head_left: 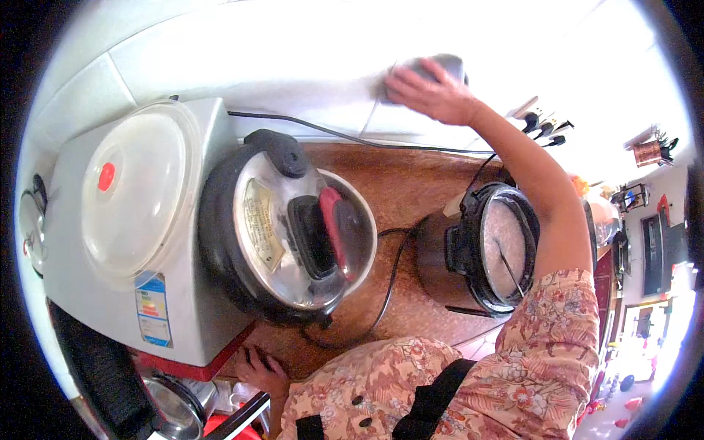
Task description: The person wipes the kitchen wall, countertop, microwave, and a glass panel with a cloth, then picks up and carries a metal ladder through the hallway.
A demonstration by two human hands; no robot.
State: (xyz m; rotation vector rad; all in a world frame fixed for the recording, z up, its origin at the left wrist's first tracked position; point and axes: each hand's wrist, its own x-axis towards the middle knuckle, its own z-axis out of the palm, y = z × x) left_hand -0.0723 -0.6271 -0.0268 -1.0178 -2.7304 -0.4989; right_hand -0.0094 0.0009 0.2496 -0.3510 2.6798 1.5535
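Your right hand (431, 95) has its fingers spread over a dark grey thing (449, 66) at the far tiled wall (293, 66); blur hides whether they grip it. The thing lies under those fingers and shows just past them, higher than the worktop (396, 172). Your left hand (260, 369) is by the brown worktop's near left edge, fingers parted, around nothing visible. A lidded cooker (260, 235) stands left, an open pot (436, 257) right; rightward stretches the brightly lit room.
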